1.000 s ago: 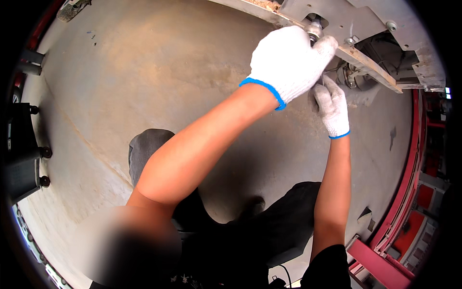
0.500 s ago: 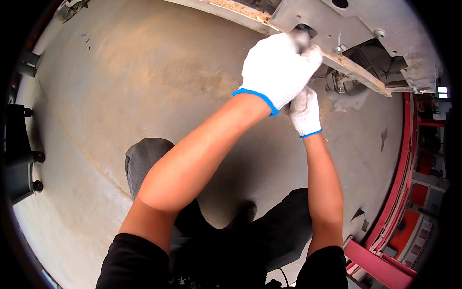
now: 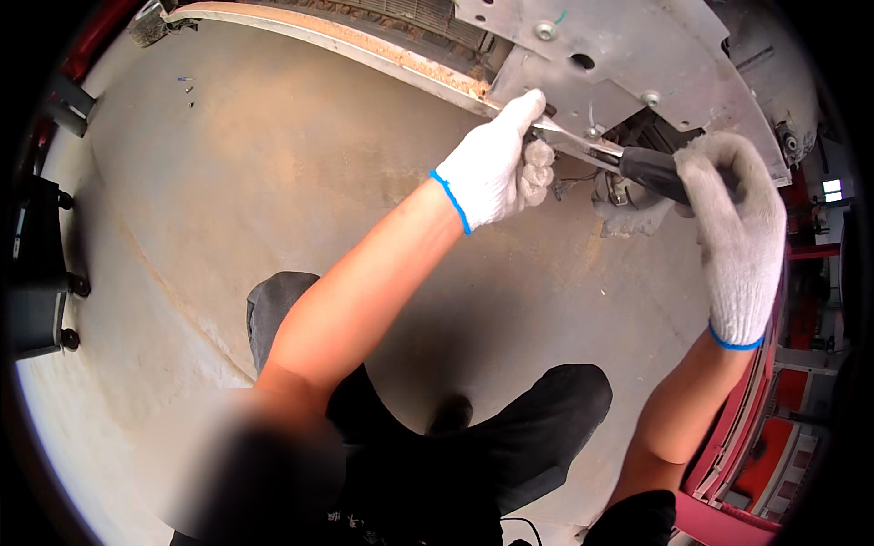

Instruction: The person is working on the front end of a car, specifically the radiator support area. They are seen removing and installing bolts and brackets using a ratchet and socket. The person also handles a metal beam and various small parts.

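A ratchet wrench with a bright metal shaft and a black handle [image 3: 652,173] lies across the lower edge of the grey metal panel [image 3: 610,77] of a vehicle's front end. My left hand [image 3: 499,164], in a white knit glove with a blue cuff, is closed around the head end of the wrench, by the end of a dirt-covered crossbar [image 3: 364,50]. The wrench's head is hidden by the fingers and the panel. My right hand [image 3: 742,214], in a matching glove, curls its fingers round the end of the black handle.
Beneath the panel hangs a round metal part [image 3: 628,193] with wires. A red frame rail [image 3: 728,437] runs along the right side. At the left stands a black wheeled cart [image 3: 36,264]. Small bits [image 3: 188,89] lie on the concrete floor [image 3: 273,164].
My right hand has moved right and up, from below the left hand to the wrench handle. The left hand has shifted slightly down and left. The view now shows more of the vehicle.
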The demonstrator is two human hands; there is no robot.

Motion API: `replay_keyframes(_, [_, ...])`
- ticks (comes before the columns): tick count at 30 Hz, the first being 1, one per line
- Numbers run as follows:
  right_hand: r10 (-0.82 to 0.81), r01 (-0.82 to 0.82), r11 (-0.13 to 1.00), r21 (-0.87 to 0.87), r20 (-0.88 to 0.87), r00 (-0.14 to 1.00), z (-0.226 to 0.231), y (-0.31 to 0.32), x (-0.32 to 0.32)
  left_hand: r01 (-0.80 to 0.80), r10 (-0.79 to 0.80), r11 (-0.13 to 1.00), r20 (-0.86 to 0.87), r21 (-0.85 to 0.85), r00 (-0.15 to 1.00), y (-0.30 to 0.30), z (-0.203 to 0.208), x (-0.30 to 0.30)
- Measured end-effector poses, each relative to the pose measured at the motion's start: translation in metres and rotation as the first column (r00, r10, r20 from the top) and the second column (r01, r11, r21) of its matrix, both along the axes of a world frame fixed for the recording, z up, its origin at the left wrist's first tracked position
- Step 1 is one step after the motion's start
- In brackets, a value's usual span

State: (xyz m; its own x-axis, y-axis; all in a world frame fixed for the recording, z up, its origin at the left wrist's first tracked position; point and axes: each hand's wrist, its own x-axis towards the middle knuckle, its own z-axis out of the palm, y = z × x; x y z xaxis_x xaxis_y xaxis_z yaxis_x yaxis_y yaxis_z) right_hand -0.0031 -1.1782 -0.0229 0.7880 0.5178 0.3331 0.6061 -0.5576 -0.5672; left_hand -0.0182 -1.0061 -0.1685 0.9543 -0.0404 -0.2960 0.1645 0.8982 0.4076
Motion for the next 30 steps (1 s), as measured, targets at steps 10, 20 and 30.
replay_keyframes(10, [-0.236,0.291,0.598,0.747,-0.183,0.954,-0.073,0.030,-0.013,0.067,-0.050,0.995,0.209,-0.074,0.977,-0.009,-0.005,-0.007])
replay_keyframes(20, [-0.499,0.391,0.578,0.716,-0.068,0.864,-0.037,0.082,-0.037,0.239,-0.178,0.945,0.267,-0.222,0.947,0.017,0.000,-0.021])
replay_keyframes(30, [-0.017,0.138,0.963,-0.231,0.461,0.887,-0.031,0.186,-0.045,0.340,-0.189,0.862,0.386,-0.375,0.903,0.006,-0.035,-0.006])
